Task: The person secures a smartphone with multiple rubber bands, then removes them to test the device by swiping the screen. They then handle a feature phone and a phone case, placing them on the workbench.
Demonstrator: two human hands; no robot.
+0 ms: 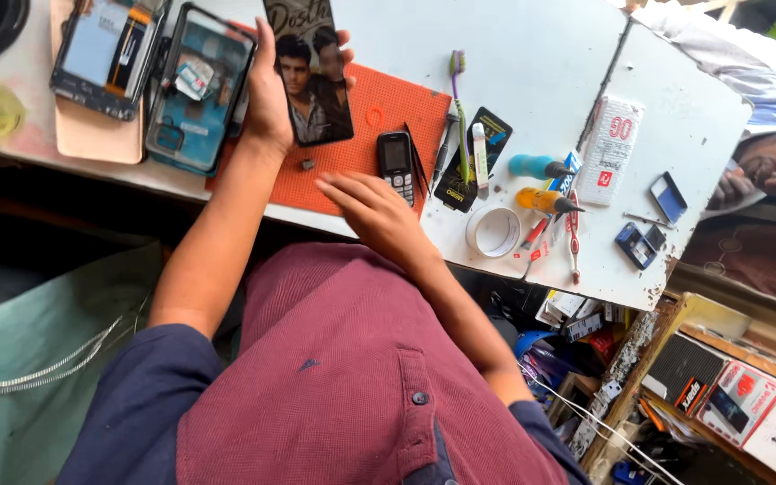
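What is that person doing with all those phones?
A person sits at a white table strewn with phone parts and small tools. The left hand holds up a smartphone with a picture lit on its screen. The right hand rests flat on an orange mat, right beside a small black keypad phone. An opened phone lies to the left, and a toothbrush and screwdrivers lie to the right.

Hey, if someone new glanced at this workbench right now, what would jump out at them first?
Most likely the smartphone with a lit picture on its screen, held up in the left hand over the orange mat near the table's front edge. Next, the right hand resting flat on that mat beside a small black keypad phone. To the right lie a roll of white tape and screwdrivers with blue and yellow handles.
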